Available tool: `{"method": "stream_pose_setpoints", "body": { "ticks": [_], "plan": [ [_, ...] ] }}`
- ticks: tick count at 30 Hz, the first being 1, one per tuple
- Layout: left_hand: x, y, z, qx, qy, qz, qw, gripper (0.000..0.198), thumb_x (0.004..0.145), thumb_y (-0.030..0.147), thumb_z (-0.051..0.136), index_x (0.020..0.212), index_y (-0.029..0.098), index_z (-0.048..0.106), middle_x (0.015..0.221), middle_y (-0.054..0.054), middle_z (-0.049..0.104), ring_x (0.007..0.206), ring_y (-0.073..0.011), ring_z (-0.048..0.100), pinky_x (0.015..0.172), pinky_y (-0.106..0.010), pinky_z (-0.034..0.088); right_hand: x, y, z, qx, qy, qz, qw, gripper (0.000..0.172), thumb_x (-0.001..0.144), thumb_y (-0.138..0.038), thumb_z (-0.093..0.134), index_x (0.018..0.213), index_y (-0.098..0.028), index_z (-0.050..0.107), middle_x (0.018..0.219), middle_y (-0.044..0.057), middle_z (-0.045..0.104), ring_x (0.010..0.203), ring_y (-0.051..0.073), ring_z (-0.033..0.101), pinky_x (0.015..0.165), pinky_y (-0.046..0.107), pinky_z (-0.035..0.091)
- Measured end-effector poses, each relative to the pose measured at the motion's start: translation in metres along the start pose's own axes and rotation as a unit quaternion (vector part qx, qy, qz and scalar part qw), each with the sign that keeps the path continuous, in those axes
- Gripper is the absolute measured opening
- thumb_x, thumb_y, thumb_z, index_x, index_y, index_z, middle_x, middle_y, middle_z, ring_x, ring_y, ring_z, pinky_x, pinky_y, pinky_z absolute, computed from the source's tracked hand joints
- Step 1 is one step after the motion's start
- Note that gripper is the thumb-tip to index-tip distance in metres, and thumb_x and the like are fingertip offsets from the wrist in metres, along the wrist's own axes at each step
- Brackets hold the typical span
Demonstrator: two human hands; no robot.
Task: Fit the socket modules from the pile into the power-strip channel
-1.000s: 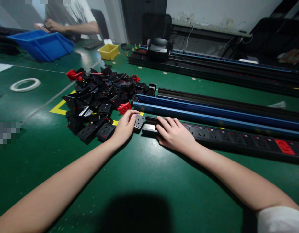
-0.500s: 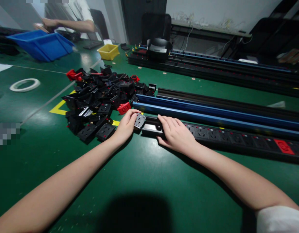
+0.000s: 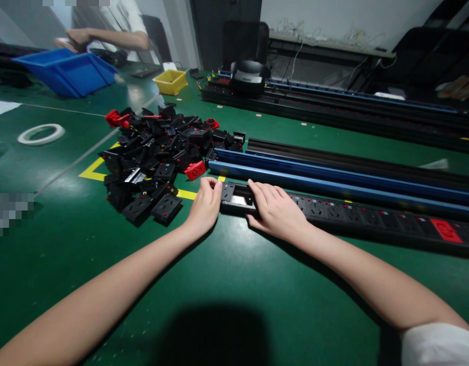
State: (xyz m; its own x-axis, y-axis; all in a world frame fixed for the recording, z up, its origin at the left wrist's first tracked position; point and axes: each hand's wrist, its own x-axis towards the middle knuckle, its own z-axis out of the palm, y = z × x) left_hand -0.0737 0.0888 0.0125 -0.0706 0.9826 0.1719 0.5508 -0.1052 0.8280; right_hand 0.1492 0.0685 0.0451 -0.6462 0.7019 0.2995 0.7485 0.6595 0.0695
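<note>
Gripping across black rail (image 3: 238, 209) with right hand (image 3: 279, 207); left hand (image 3: 206, 207) curled against socket module (image 3: 228, 192) between my hands, whether pinching I cannot tell. Module could jam in rail if pushed crooked.

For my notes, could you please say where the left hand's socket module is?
Head view, centre: the socket module is at the left end of the black rail, beside the left hand.
</note>
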Motion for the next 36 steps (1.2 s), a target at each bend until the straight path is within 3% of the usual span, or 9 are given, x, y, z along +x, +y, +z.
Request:
{"method": "stream_pose_setpoints", "body": {
  "ticks": [5, 11, 16, 18, 25, 31, 36],
  "plan": [
    [0.002, -0.004, -0.001, 0.016, -0.014, 0.017, 1.0, 0.026, 0.105, 0.047, 0.036, 0.089, 0.026, 0.039, 0.078, 0.0, 0.055, 0.071, -0.02, 0.058, 0.067, -0.034, 0.043, 0.001, 0.003, -0.002, 0.044, -0.006, 0.01, 0.999, 0.077, 0.095, -0.04, 0.056, 0.155, 0.003, 0.035, 0.141, 0.028, 0.059, 0.125, 0.037, 0.058, 0.103, 0.05, 0.049],
    [0.004, -0.006, -0.003, 0.014, -0.03, 0.018, 0.999, 0.033, 0.104, 0.052, 0.036, 0.085, 0.026, 0.041, 0.074, 0.001, 0.057, 0.069, -0.0194, 0.057, 0.063, -0.032, 0.039, 0.001, 0.004, -0.002, 0.054, -0.005, 0.02, 0.998, 0.084, 0.093, -0.042, 0.057, 0.159, 0.002, 0.027, 0.137, 0.026, 0.061, 0.12, 0.036, 0.06, 0.102, 0.05, 0.049],
    [0.002, 0.006, -0.002, 0.064, -0.162, 0.086, 0.981, 0.043, 0.101, 0.058, 0.038, 0.077, 0.024, 0.05, 0.079, -0.002, 0.062, 0.079, -0.0238, 0.06, 0.072, -0.036, 0.042, 0.001, 0.004, -0.003, 0.045, -0.009, 0.021, 0.999, 0.087, 0.093, -0.042, 0.058, 0.158, 0.006, 0.027, 0.135, 0.027, 0.062, 0.117, 0.036, 0.06, 0.099, 0.049, 0.05],
    [0.002, 0.009, -0.001, 0.073, -0.186, 0.101, 0.975, 0.045, 0.1, 0.06, 0.04, 0.076, 0.024, 0.051, 0.079, -0.002, 0.063, 0.08, -0.0242, 0.06, 0.073, -0.036, 0.042, 0.002, 0.003, -0.003, 0.045, -0.009, 0.021, 0.999, 0.088, 0.093, -0.042, 0.058, 0.158, 0.006, 0.025, 0.135, 0.028, 0.062, 0.116, 0.037, 0.06, 0.098, 0.05, 0.05],
    [0.0, 0.01, -0.003, 0.043, -0.177, 0.092, 0.979, 0.042, 0.1, 0.059, 0.044, 0.079, 0.023, 0.053, 0.081, -0.001, 0.064, 0.079, -0.0222, 0.059, 0.073, -0.034, 0.042, 0.001, 0.003, -0.004, 0.05, -0.012, 0.02, 0.998, 0.09, 0.094, -0.041, 0.059, 0.162, 0.001, 0.019, 0.145, 0.026, 0.057, 0.123, 0.036, 0.058, 0.102, 0.048, 0.048],
    [0.002, 0.001, -0.001, -0.144, -0.08, 0.012, 0.986, 0.039, 0.104, 0.054, 0.038, 0.083, 0.023, 0.05, 0.074, 0.002, 0.053, 0.069, -0.0155, 0.052, 0.067, -0.029, 0.041, 0.001, 0.005, -0.006, 0.004, -0.044, -0.036, 0.998, 0.079, 0.1, -0.033, 0.054, 0.167, -0.015, 0.016, 0.17, 0.012, 0.031, 0.134, 0.036, 0.049, 0.101, 0.05, 0.047],
    [0.003, -0.001, 0.001, -0.226, -0.068, -0.024, 0.971, 0.036, 0.102, 0.052, 0.046, 0.086, 0.021, 0.053, 0.073, 0.002, 0.053, 0.065, -0.0116, 0.051, 0.062, -0.023, 0.042, 0.0, 0.004, -0.007, -0.02, -0.063, -0.045, 0.997, 0.072, 0.105, -0.037, 0.05, 0.168, -0.021, 0.018, 0.17, 0.006, 0.034, 0.131, 0.037, 0.049, 0.099, 0.049, 0.046]
  ]
}}
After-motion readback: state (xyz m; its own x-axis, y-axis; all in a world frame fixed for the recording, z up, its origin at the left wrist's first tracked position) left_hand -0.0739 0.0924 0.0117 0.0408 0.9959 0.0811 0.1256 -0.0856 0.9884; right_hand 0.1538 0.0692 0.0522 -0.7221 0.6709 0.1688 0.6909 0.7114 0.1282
